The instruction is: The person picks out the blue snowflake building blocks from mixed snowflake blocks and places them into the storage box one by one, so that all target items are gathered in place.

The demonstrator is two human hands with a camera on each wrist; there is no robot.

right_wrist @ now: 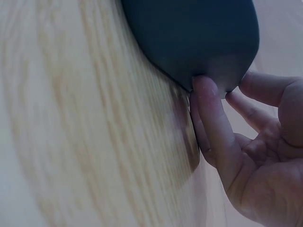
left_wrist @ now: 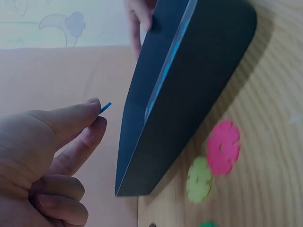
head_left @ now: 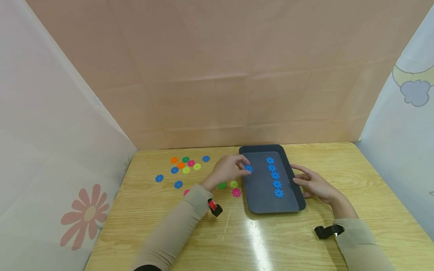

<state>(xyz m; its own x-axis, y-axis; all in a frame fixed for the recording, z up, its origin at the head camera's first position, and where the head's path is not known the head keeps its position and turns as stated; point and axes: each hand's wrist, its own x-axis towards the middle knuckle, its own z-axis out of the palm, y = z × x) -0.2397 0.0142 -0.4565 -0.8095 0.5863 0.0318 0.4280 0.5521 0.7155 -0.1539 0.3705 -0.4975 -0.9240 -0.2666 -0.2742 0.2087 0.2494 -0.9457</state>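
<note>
My left hand is over the left rim of the dark grey tray. Between thumb and forefinger it pinches a blue flower-shaped disc, which the left wrist view shows edge-on, above the rim. Inside the tray, several blue flower-shaped discs form a column toward the right side. My right hand touches the tray's right side with its fingers spread and fairly straight. Fingertips meet the outer wall and rim of the tray in the right wrist view.
Left of the tray, loose discs lie scattered on the wooden table: several blue, orange, yellow-green, green and pink. My left arm covers part of this group. A beige sheet hangs behind the table.
</note>
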